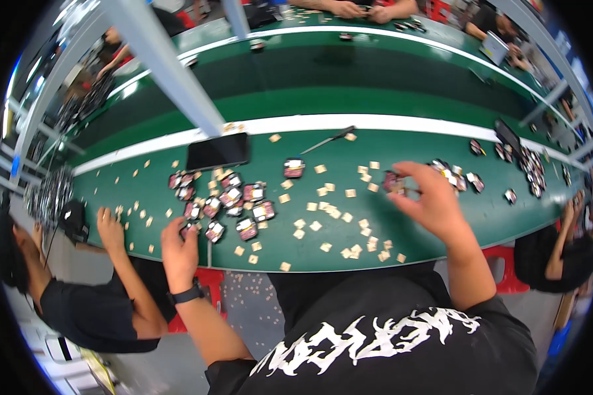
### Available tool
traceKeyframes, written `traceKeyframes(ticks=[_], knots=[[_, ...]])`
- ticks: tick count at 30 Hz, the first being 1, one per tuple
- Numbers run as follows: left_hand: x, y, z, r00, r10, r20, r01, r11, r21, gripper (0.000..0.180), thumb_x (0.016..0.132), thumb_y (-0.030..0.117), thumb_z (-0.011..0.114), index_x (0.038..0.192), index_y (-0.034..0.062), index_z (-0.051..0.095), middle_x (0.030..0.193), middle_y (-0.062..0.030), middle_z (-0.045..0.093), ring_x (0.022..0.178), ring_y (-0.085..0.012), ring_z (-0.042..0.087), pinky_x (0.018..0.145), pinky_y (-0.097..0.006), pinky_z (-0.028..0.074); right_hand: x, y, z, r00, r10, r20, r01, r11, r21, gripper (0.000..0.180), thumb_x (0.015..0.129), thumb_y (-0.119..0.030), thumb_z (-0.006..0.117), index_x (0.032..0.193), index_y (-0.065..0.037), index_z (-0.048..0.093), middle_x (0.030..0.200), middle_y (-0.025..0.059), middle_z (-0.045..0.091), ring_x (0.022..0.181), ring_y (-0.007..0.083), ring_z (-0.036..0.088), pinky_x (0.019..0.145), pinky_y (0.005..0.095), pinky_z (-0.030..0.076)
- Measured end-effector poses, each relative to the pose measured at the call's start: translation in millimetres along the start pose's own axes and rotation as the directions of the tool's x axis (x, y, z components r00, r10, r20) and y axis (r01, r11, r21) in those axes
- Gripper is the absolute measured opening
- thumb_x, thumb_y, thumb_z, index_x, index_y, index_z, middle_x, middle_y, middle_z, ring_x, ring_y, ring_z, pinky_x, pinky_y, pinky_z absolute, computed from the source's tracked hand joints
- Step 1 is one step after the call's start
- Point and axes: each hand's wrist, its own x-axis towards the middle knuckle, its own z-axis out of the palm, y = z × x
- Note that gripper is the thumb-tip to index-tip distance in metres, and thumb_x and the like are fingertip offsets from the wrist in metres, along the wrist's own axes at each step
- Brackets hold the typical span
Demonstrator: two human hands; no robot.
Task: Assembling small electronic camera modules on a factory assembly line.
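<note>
While left hand (178, 247) pinches one small dark rectangular part (190, 229) at green counter (415, 227) edge, right hand (428, 197) grips another (394, 182); about twelve such parts (230, 197) clustered between; one black phone (218, 151).

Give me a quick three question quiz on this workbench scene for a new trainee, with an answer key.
1. True or false: the right hand pinches a small dark part above the green table.
2. What does the left hand touch? A) the black phone B) a small dark part at the near edge of the pile of dark parts C) the thin tool
3. What colour are the scattered little squares?

Key: 1 true; 2 B; 3 tan.
</note>
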Motion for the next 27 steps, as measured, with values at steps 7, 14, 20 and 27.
traceKeyframes(ticks=[7, 14, 20, 27], knots=[[-12.1, 117.1, -1.5, 0.990, 0.069, -0.125, -0.039, 0.973, 0.230, 0.055, 0.095, 0.024, 0.071, 0.139, -0.0039, 0.055, 0.133, -0.0247, 0.060, 0.107, -0.0350, 0.066, 0.093, -0.041, 0.053, -34.5, -10.3, -7.9, 0.989, -0.061, 0.137, 0.036, 0.982, 0.184, 0.047, 0.082, -0.023, 0.082, 0.122, -0.008, 0.063, 0.114, 0.0121, 0.070, 0.096, 0.0333, 0.071, 0.079, 0.0412, 0.058], [-79.1, 277.0, 96.5, 0.629, 0.332, 0.703, 0.547, 0.454, -0.704, 0.045, 0.099, 0.003, 0.059, 0.142, -0.0055, 0.051, 0.106, -0.0115, 0.069, 0.084, -0.0157, 0.069, 0.069, -0.027, 0.056, -66.5, 5.0, -10.0, 0.969, -0.245, -0.013, 0.240, 0.937, 0.255, 0.039, 0.077, -0.017, 0.083, 0.110, -0.008, 0.064, 0.110, 0.0074, 0.070, 0.091, 0.0291, 0.071, 0.072, 0.0372, 0.058], [-83.5, 308.3, 112.9, 0.598, 0.310, 0.739, 0.598, 0.442, -0.669, 0.043, 0.099, -0.003, 0.060, 0.141, -0.0062, 0.053, 0.103, -0.0119, 0.069, 0.085, -0.0150, 0.070, 0.074, -0.026, 0.058, -109.5, 39.8, -41.4, 0.964, 0.113, -0.239, -0.033, 0.948, 0.317, 0.018, 0.093, -0.018, 0.074, 0.099, -0.003, 0.067, 0.100, 0.0098, 0.066, 0.083, 0.0275, 0.067, 0.070, 0.0375, 0.054], [-102.2, 336.1, 117.3, 0.613, 0.328, 0.718, 0.524, 0.512, -0.681, 0.038, 0.100, -0.004, 0.058, 0.137, -0.0096, 0.055, 0.102, -0.0147, 0.069, 0.085, -0.0181, 0.073, 0.077, -0.028, 0.061, -150.1, 62.8, -66.2, 0.934, 0.355, 0.030, -0.348, 0.892, 0.289, 0.029, 0.098, -0.024, 0.069, 0.082, 0.000, 0.064, 0.073, 0.0125, 0.060, 0.064, 0.0299, 0.059, 0.059, 0.0374, 0.047]])
